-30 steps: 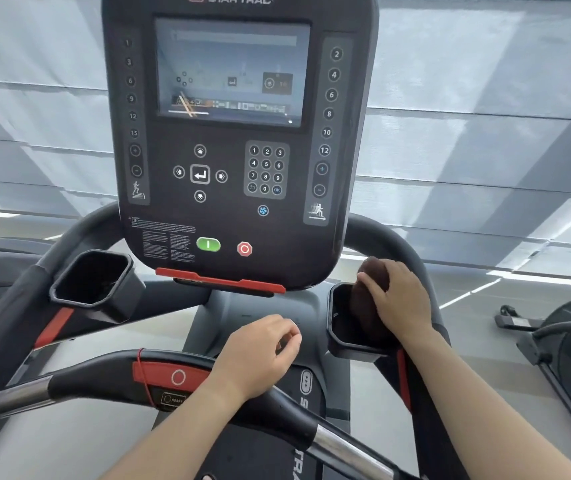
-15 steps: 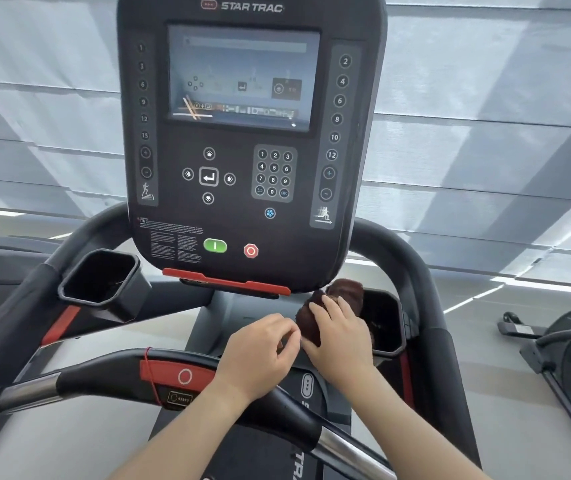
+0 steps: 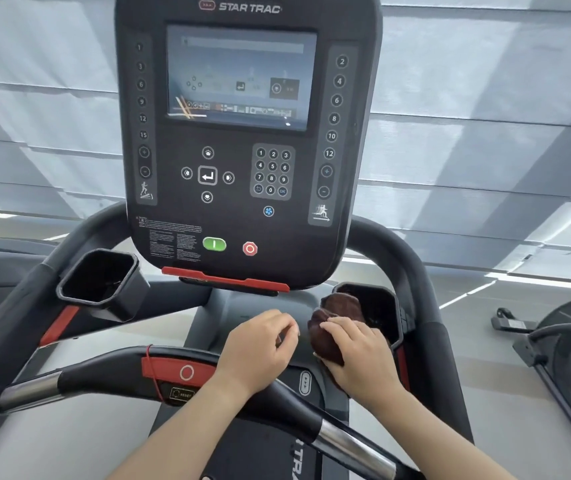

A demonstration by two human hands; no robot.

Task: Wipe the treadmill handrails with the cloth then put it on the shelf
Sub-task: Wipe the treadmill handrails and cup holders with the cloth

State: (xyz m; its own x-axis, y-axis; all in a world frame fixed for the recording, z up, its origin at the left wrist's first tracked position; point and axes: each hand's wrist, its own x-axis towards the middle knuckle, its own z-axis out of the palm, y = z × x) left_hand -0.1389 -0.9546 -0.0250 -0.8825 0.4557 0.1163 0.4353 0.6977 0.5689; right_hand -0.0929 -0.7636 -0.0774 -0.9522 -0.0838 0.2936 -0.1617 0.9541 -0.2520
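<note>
A dark brown cloth (image 3: 337, 311) is bunched under my right hand (image 3: 356, 355), which grips it at the left rim of the right cup holder (image 3: 386, 306). My left hand (image 3: 256, 344) hovers just left of it, fingers curled with nothing in them, above the front handrail (image 3: 104, 375). That black handrail runs across the lower frame with chrome grip sections and a red stop pad (image 3: 178, 370). The curved side handrails rise on the left (image 3: 17, 306) and the right (image 3: 415, 278) of the console.
The tall console (image 3: 242, 140) with its screen and buttons stands right above my hands. An empty cup holder (image 3: 100, 282) sits at the left. Another machine (image 3: 568, 341) stands at the right edge. Grey window blinds fill the background.
My right hand has carried the cloth from the right side handrail, past the right cup holder, leftward and down toward the middle. My left hand has stayed about where it was.
</note>
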